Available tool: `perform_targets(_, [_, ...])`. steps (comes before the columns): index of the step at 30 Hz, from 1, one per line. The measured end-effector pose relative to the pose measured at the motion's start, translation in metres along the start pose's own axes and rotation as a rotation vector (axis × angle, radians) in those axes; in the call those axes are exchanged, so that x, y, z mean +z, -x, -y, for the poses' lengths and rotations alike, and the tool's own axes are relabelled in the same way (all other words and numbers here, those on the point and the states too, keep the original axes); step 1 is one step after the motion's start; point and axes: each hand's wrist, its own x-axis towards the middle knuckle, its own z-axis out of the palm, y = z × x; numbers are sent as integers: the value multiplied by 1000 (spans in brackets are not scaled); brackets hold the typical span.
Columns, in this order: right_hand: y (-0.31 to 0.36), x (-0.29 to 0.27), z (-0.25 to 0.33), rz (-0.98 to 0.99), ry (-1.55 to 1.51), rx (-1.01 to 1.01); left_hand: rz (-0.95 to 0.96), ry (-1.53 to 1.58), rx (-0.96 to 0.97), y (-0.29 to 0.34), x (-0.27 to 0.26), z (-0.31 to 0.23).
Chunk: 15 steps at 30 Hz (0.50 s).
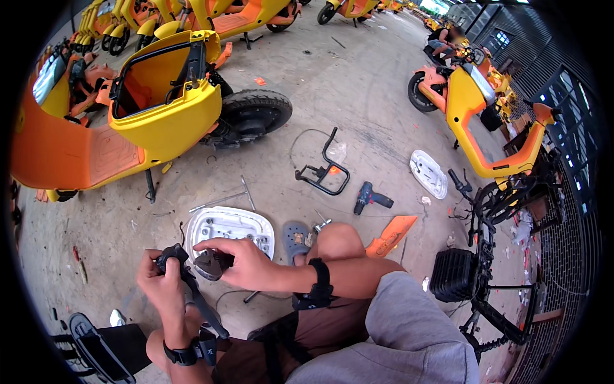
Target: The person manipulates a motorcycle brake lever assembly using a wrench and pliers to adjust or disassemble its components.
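Observation:
My left hand (pixel 163 285) is closed around a black fitting (pixel 173 254) with a long dark bar (pixel 206 310) that slants down toward my lap. Beside it, my right hand (pixel 246 264) grips a dark grey, wedge-shaped metal piece (pixel 210 265) whose kind I cannot make out. The two pieces are close together; whether they touch is unclear. Just beyond my hands lies a white plastic tray-like cover (pixel 238 216) with several small nuts or bolts inside, partly hidden by my right hand.
A T-handle wrench (pixel 229 198), cordless drill (pixel 371 198), bent black tube frame (pixel 339 185), orange panel (pixel 391 236) and white oval cover (pixel 428 174) lie on the floor. Yellow-orange scooters stand left (pixel 166 131) and right (pixel 462 105). A black basket (pixel 453 275) is at right; another person (pixel 441 45) crouches far back.

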Motion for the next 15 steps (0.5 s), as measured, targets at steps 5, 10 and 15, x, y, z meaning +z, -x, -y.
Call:
perform_targets(5, [2,4,-5,11,-146,146,12,51,38,4,8,6])
perform_targets(10, [2,6,-4,1,-134,121,35,50,35,6,12,4])
perform_targets(15, [1,1,-1,38,-106,209,112,68,-7,7,13,1])
